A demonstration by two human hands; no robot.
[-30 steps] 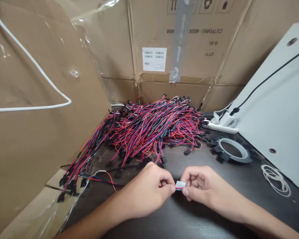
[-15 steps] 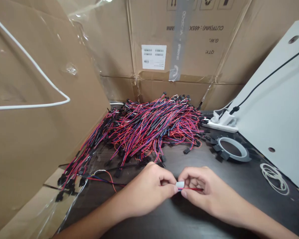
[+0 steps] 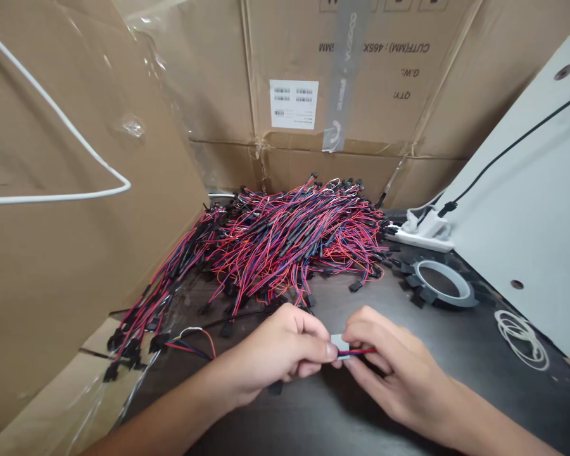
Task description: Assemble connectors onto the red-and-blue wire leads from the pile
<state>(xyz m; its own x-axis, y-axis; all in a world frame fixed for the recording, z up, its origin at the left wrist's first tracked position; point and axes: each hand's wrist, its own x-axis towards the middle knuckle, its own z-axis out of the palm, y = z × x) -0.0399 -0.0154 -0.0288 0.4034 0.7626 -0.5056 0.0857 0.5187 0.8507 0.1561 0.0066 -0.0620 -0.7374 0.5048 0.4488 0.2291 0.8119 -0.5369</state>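
Between my hands lies a small light-grey piece of tape (image 3: 341, 342) with thin red and blue wires (image 3: 361, 351) running across it. My left hand (image 3: 292, 345) pinches the wires and the tape's left side between thumb and forefinger. On the other side, my right hand (image 3: 389, 361) has its fingertips closed at the tape's right edge, with the wires passing between thumb and fingers. A black connector (image 3: 275, 387) shows below my left hand. Left of it, a black connector (image 3: 159, 342) with red, blue, yellow and white wires lies near my forearm.
A large heap of red and blue wire leads (image 3: 294, 247) covers the back of the dark table (image 3: 313, 424). To the right are a tape roll (image 3: 444, 284) with pieces stuck around it, a coiled pale cord (image 3: 521, 339) and a power strip (image 3: 420, 239). Cardboard boxes (image 3: 285, 152) stand behind and left.
My left hand has turned, and the tape now sits flatter behind the wires. My right fingers have moved from curled beside the wires onto the tape's edge.
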